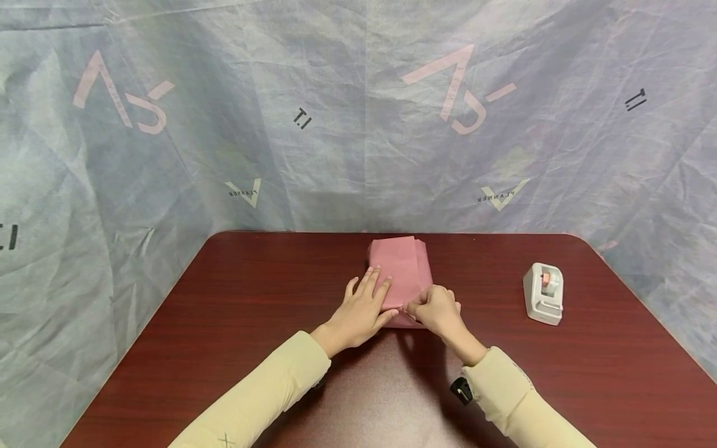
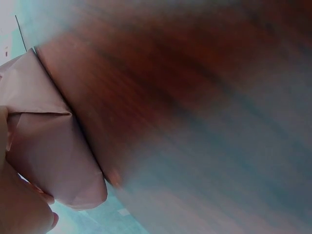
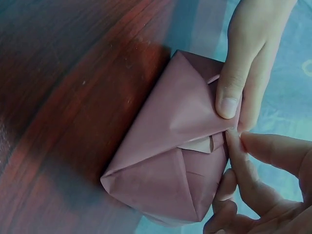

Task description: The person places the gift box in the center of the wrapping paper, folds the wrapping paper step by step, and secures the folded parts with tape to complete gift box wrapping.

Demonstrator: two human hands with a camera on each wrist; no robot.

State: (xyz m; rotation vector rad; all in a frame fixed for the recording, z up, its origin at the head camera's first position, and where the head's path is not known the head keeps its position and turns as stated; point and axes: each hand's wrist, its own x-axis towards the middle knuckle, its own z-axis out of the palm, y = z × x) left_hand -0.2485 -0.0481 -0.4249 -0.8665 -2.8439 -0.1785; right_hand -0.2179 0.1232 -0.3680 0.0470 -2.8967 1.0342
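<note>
A package wrapped in pink paper (image 1: 399, 264) lies on the table, with its folded end toward me. My left hand (image 1: 360, 314) rests on its top left part, fingers spread and fairly straight. In the right wrist view, the left thumb (image 3: 229, 102) presses by the upper edge of the folded end. My right hand (image 1: 439, 310) is at the near right corner, its thumb and index finger pinching the wrapping paper (image 3: 170, 117) at that edge. Creased flaps overlap there, with a small pale gap between them. The left wrist view shows the package end (image 2: 56, 151) partly behind fingers.
A white tape dispenser (image 1: 543, 295) stands on the right side of the dark red wooden table (image 1: 252, 292). Grey printed cloth (image 1: 336, 155) hangs behind the table and along both sides.
</note>
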